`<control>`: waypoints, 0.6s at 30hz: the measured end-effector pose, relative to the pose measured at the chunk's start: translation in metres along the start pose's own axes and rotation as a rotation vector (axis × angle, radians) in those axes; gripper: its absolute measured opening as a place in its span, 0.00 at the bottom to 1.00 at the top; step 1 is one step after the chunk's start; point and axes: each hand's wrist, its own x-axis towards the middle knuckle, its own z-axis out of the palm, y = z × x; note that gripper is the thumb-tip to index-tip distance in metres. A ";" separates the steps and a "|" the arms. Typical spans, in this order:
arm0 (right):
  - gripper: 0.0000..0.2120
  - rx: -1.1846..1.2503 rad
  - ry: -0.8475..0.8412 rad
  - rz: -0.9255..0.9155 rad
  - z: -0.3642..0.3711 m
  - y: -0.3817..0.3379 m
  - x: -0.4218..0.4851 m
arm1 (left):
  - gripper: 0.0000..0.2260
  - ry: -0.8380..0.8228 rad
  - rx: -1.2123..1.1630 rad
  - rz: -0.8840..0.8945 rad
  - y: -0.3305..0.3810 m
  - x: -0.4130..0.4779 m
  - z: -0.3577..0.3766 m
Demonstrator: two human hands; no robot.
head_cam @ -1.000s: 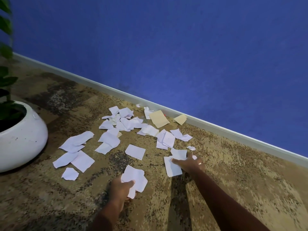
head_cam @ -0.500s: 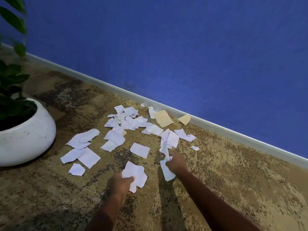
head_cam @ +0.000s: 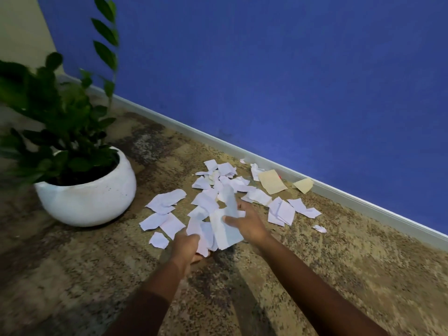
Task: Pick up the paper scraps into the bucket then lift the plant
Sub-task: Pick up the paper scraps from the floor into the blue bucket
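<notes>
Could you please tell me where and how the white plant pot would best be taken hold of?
Probably by cupping the left hand and right hand low around the white pot, one on each side, below its widest bulge, coming from the near side. Its wall is round with no handle, and leaves crowd the rim.

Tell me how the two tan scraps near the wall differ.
The big tan scrap is oblong; the small tan scrap is squatter. The big one lies beside white scraps; the small one lies apart, to its right, nearer the skirting. Both are tan and lie on the carpet, not yet picked up.
</notes>
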 end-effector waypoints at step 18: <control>0.34 0.027 -0.411 0.007 0.123 -0.111 -0.041 | 0.20 -0.091 0.011 0.267 0.070 -0.058 -0.165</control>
